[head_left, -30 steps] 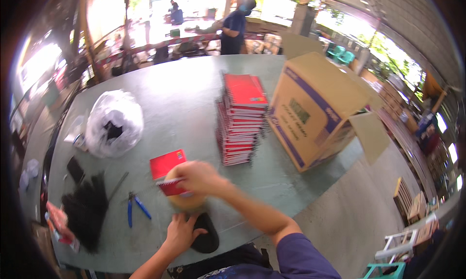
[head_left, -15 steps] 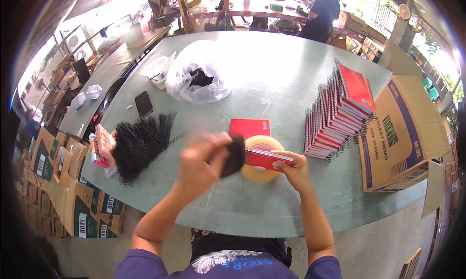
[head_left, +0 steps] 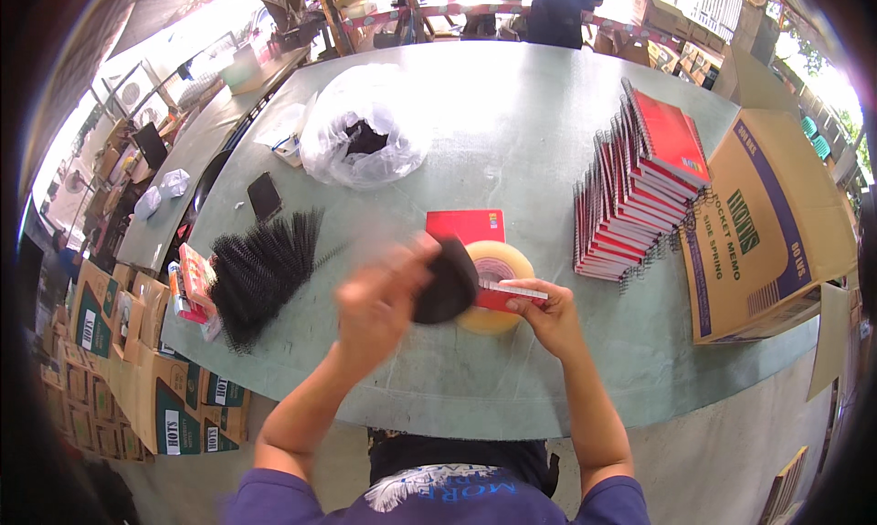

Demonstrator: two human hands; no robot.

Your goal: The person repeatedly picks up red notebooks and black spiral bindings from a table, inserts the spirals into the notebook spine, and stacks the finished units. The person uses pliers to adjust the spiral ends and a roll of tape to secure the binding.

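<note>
Red nbk (head_left: 495, 298) in R hand (head_left: 550, 315); ctn (head_left: 763, 251) green-lettered.

The left hand (head_left: 375, 292), at eight o'clock from centre, is blurred, its black pad (head_left: 448, 286) hides the nine o'clock end of the red notebook (head_left: 494, 297) and part of the tape roll (head_left: 517, 262), and the top edge crops the co-worker (head_left: 562, 14) at one o'clock

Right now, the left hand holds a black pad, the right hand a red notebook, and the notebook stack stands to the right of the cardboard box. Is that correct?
Not quite: the head view shows the notebook stack to the left of the cardboard box. The left hand does hold a black pad, and the right hand a red notebook.
</note>
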